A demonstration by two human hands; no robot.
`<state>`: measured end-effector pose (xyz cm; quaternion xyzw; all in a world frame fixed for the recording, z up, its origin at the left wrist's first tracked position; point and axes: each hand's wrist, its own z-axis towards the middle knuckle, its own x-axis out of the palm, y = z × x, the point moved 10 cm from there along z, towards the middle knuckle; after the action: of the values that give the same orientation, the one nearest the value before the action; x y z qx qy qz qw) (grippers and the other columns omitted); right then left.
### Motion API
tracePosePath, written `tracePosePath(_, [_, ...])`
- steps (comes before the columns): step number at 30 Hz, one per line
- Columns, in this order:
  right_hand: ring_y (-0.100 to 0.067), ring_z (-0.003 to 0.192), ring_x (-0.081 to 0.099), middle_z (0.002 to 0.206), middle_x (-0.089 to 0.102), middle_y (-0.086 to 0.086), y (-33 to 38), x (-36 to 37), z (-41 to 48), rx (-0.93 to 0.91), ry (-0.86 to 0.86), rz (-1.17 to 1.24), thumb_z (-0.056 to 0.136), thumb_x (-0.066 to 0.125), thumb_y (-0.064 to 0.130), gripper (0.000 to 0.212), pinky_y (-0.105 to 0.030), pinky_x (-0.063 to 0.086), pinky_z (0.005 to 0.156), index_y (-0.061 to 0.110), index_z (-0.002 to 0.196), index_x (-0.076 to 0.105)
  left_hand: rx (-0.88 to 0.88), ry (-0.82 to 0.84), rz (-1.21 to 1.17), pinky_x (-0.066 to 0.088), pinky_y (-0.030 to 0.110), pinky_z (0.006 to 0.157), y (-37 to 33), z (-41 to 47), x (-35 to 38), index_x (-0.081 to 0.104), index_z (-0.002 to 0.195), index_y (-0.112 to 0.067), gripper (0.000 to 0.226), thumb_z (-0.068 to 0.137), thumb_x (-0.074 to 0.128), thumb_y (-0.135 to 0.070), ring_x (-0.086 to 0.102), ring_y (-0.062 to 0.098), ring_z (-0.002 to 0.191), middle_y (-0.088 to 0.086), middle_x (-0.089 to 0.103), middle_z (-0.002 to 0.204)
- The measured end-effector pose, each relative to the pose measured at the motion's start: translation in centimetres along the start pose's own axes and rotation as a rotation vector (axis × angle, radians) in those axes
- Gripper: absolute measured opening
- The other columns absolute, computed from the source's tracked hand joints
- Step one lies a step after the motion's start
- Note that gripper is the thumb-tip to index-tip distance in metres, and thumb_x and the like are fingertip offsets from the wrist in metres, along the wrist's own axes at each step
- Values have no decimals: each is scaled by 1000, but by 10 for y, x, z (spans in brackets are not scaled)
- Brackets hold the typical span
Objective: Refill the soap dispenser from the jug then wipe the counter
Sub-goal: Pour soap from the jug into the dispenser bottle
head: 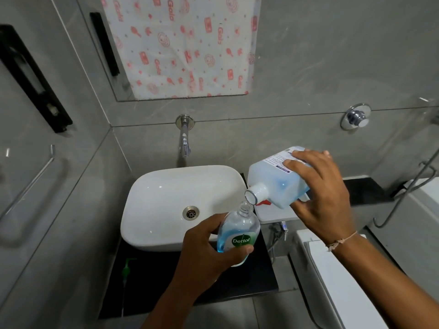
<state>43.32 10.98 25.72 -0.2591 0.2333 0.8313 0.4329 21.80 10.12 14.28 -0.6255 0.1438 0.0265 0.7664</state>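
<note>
My left hand (pixel 204 255) grips a clear Dettol soap dispenser bottle (pixel 240 230) with its pump off and blue soap low inside. It is tilted, its open neck pointing up to the right. My right hand (pixel 323 193) holds a translucent jug (pixel 275 184) of pale blue liquid, tipped on its side. The jug's white spout (pixel 255 195) hangs just above the bottle's neck. The green pump head (pixel 127 269) lies on the black counter (pixel 152 293) at the left. No stream of liquid is visible.
A white basin (pixel 166 205) sits on the counter under a wall tap (pixel 184 138). A white toilet cistern and lid (pixel 332 269) stand to the right. A flush button (pixel 355 116) is on the wall. A mirror with patterned paper (pixel 180 43) hangs above.
</note>
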Motion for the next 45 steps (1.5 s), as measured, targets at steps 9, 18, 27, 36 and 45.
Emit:
tracePosePath(9, [-35,134,43,138,52,-16,7,-5,5,-59,-14,-69,78,77,17,60,-52,20,121,19,132,50,3,-8,-31,65,33,75,-2,-1,0,69,111,-39,56,62,87,-59,75,17,91,-14,76,102])
tracePosePath(18, [-37,133,44,135,54,-19,14,-8,10,-84,-31,-104,89,62,34,45,-56,22,120,17,129,51,6,-9,-29,64,29,74,-2,-2,0,66,112,-45,57,61,84,-63,74,13,96,-20,74,105])
tracePosePath(27, [-37,134,43,134,55,-21,17,-10,14,-105,-51,-109,96,54,42,41,-58,22,120,17,128,50,2,-7,-33,63,23,73,-1,-2,-2,67,112,-42,53,64,87,-53,73,12,97,-20,74,105])
tracePosePath(36, [-37,135,42,135,55,-20,15,-9,14,-132,-77,-131,94,57,42,42,-56,19,121,19,128,50,-2,-10,-40,63,24,73,0,-3,-2,67,112,-41,55,62,86,-58,73,12,97,-19,74,105])
tracePosePath(45, [-36,135,41,134,55,-20,18,-9,17,-152,-90,-139,96,55,44,41,-57,20,121,19,128,50,-33,-7,-39,64,29,75,6,-2,-2,69,111,-35,52,64,89,-47,73,14,97,-18,74,104])
